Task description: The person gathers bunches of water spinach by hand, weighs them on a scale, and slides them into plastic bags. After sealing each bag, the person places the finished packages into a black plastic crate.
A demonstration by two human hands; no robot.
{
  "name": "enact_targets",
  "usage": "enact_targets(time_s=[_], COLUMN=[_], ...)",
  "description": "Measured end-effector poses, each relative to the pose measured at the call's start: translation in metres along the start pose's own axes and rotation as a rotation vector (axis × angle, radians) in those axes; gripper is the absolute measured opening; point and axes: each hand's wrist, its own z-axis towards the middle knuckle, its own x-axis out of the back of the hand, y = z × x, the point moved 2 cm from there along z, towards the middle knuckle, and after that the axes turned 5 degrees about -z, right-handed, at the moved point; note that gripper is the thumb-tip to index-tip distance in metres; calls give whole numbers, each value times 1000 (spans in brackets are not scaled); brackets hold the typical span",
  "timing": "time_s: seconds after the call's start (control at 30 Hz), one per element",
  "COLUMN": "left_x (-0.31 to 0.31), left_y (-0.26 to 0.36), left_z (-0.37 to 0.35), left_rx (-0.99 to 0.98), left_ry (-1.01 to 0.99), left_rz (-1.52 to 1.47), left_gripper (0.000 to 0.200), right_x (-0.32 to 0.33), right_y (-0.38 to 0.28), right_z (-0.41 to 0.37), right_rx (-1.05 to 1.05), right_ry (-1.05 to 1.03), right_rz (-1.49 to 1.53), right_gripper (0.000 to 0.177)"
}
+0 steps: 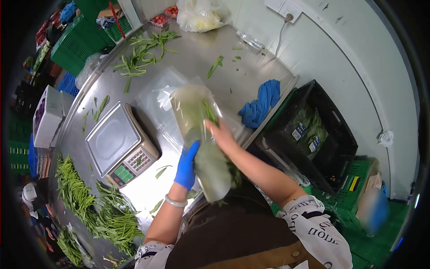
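Brown apron cloth (233,233) fills the near edge, with both forearms reaching out over it. Fingers of the blue-gloved left hand (187,166) curl around the left side of a long clear plastic bag stuffed with green leafy stems (193,112). The bare right hand (222,134) closes its fingers on the bag's right side a little farther up, so both hands are clamped on it. The bag is held above the near right part of the shiny steel counter (197,54), its far end over a flat stack of clear plastic sheets (156,96). A pale bracelet (175,201) circles the left wrist. Left of the bag sits a grey electronic scale with a steel pan (121,143). A heap of loose green stems (96,206) lies at the near left, with more scattered stems (143,54) far off. A crumpled blue cloth (260,105) rests at the counter's right edge, beside a black plastic crate (313,130).
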Motion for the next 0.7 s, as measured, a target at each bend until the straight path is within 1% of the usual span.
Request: enact_targets(time_s=[0.03, 0.07, 0.1, 0.13, 0.17, 0.2, 0.27, 0.3, 0.33, 0.4, 0.43, 0.53, 0.57, 0.6, 0.67, 0.7], left_x=[15, 23, 42, 59, 68, 78, 98, 92, 92, 96, 91, 70, 75, 74, 102, 91], left_y=[0, 5, 4, -1, -5, -10, -16, -16, -21, -32, -35, -41, -49, -54, -86, -80], left_z=[-3, -9, -13, -16, -24, -28, -32, -37, -37, -34, -33, -43, -46, -53, -63, -88], left_rx=[44, 37, 76, 116, 45, 79, 146, 128, 144, 172, 162, 112, 120, 123, 173, 154], left_ry=[-58, -111, -118, -125, -48, -89, -176, -127, -102, -53, -93, -92, -118, -90, -15, 44], left_rz=[-87, -110, -139, -167, -124, -187, -314, -275, -301, -350, -344, -372, -386, -376, -333, -241], left_gripper=[56, 54, 51, 49, 54, 55, 59, 65, 59, 47, 50, 50, 51, 50, 47, 43], right_x=[-3, -2, 6, 6, 12, 19, 39, 44, 45, 34, 30, 25, 22, 22, 32, 36], right_y=[-24, -19, -38, -4, -15, -25, 0, 16, 14, 23, 20, 7, 20, 21, 11, 21], right_z=[-31, -42, -69, -83, -95, -109, -120, -117, -115, -106, -99, -90, -94, -105, -134, -144], right_rx=[36, 150, 260, 146, 99, 44, 83, 256, 420, 425, 508, 559, 619, 655, 686, 742], right_ry=[-36, -204, -236, -366, -401, -434, -608, -425, -227, 20, 181, 300, 281, 234, 54, -6], right_rz=[194, 114, 130, 264, 324, 386, 774, 275, -48, -150, -188, -334, -447, -433, -410, -435], right_gripper=[59, 63, 66, 66, 61, 57, 49, 43, 36, 20, 19, 20, 18, 16, 16, 16])
